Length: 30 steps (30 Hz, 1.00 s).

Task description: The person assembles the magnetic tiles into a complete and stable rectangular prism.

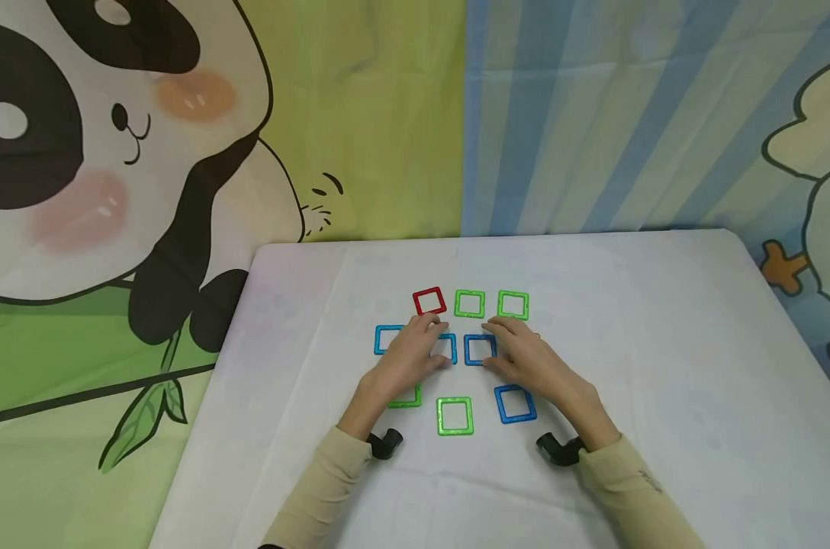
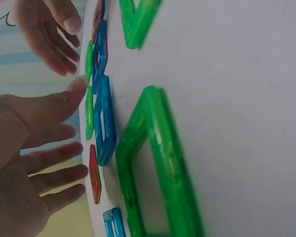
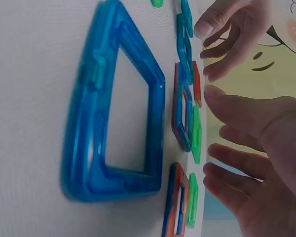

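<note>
Squares of stiff, hollow plastic, apparently magnetic building tiles, lie flat in three loose rows on a white-covered table (image 1: 628,320). Left hand (image 1: 410,349) reaches across the middle row, its fingers relaxed and spread apart with nothing gripped, covering part of a light blue tile (image 1: 455,349). Right hand (image 1: 521,352) has the same loose spread, thumb apart from the fingers, at the right side of a darker blue tile (image 1: 467,351); it holds nothing either. Whether any fingertip touches a rim is hard to tell, since the wrist views look along the tabletop at a steep slant. Beyond the hands lie a red tile (image 1: 417,303) and two green ones; nearer the person, a green tile (image 1: 455,400) sits between another green one and a blue tile (image 1: 519,418). Each piece should feel light and rigid, a little slick on its glossy faces, and sturdy enough for a firm pinch. Opposite outer edges look the best hold, with thumb and fingers low on the rim; if magnets are inside, neighbouring edges may tug together.
</note>
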Motion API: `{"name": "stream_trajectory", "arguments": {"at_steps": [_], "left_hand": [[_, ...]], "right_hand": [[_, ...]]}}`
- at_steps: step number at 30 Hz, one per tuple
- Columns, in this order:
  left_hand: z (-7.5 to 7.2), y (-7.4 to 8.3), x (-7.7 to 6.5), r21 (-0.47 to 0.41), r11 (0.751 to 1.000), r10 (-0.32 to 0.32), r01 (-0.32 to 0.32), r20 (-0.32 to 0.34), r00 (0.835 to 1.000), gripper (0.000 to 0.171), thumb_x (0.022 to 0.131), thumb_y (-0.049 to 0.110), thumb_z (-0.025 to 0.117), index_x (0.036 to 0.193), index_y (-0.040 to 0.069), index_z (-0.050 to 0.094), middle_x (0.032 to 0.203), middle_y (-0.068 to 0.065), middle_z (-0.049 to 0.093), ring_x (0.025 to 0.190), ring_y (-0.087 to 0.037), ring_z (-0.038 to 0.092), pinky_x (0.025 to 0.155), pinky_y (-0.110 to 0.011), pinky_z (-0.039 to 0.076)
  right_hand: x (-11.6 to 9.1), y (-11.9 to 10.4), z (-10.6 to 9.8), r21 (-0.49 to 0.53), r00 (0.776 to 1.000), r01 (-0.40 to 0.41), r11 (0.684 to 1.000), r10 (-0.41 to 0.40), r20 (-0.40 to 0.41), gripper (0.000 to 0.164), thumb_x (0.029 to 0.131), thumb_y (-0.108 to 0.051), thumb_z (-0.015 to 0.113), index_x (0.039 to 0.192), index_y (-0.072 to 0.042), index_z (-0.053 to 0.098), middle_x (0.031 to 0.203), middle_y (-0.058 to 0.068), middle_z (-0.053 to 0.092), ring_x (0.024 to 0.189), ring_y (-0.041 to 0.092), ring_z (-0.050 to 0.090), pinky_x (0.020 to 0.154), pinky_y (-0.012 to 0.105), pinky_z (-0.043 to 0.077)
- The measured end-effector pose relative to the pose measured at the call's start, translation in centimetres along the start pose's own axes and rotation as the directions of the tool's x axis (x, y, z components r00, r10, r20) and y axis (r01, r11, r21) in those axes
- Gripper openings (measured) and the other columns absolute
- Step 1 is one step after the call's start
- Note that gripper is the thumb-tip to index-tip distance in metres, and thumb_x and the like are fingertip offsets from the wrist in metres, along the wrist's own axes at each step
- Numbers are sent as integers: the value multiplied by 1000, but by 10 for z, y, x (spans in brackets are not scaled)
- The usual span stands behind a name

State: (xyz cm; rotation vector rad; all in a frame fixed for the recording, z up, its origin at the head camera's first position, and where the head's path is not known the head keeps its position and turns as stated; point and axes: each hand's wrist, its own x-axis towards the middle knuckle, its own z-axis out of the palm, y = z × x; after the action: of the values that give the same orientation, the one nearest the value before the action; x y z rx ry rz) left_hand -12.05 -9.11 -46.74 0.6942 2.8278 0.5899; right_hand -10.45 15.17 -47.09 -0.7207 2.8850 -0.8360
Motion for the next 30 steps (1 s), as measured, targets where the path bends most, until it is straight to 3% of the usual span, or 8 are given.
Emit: {"name": "stream_trajectory", "arguments": {"at_steps": [3,9,18,30], "left_hand": [[6,0,1,19,1000,3,-3,11,1000,58,93,25,78,144,5,58,144,-9,55,134,-26,48,114,-41,45],[13,1,2,46,999,-7,6,21,1000,52,96,24,75,143,6,60,142,-8,55,130,-23,47,110,-37,48],[15,5,5,76,997,-3,3,8,1000,50,96,22,74,142,6,61,138,-7,56,126,-23,47,108,-35,49],[15,8,6,74,997,14,-14,-3,1000,49,97,22,73,141,4,61,136,-9,58,124,-24,48,108,-36,49]], "right_hand": [[3,0,6,0,999,-6,1000,6,36,64,91,-23,80,145,0,55,149,21,51,140,38,48,110,56,47],[7,-2,13,-65,998,15,998,-12,54,61,92,-23,79,145,-2,57,142,20,55,131,35,53,105,52,51],[12,-8,16,-103,999,33,994,-28,46,52,92,-16,78,139,-1,62,133,14,59,119,29,55,99,46,55],[14,-13,16,-137,998,31,990,-22,61,51,92,-17,78,138,1,63,131,13,60,119,29,54,97,44,55]]}}
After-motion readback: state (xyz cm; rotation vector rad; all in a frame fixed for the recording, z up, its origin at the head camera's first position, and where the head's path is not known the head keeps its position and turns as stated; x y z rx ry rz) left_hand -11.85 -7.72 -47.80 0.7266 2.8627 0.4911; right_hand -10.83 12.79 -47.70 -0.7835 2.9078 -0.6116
